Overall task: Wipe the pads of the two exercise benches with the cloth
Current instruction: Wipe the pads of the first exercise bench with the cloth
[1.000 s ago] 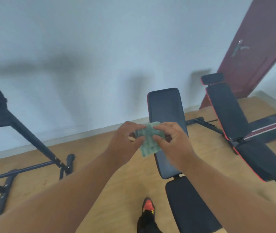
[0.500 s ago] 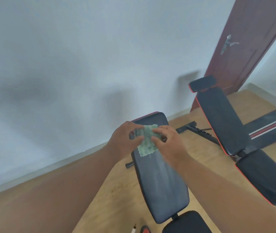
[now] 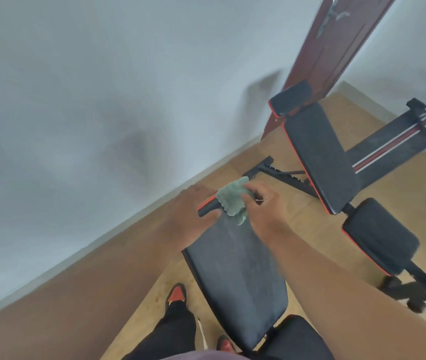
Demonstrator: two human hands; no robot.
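Note:
A black back pad (image 3: 235,276) of the near bench runs up the middle, dusty and streaked. My right hand (image 3: 266,206) presses a small green cloth (image 3: 232,200) onto the pad's top end. My left hand (image 3: 193,211) grips the pad's top left edge, thumb over it. The near bench's seat pad (image 3: 297,336) shows at the bottom. The second bench stands to the right, with a black, red-trimmed back pad (image 3: 318,157), a seat pad (image 3: 380,235) and a small head pad (image 3: 291,97).
A pale wall fills the left and top. A dark red door (image 3: 336,45) stands behind the second bench. Black frame bars (image 3: 277,172) lie on the wooden floor between the benches. My legs and red shoes (image 3: 177,294) are left of the near bench.
The view has moved closer and tilted. My hands came apart from holding the cloth together: the right hand now presses it on the pad's top, the left grips the pad's edge.

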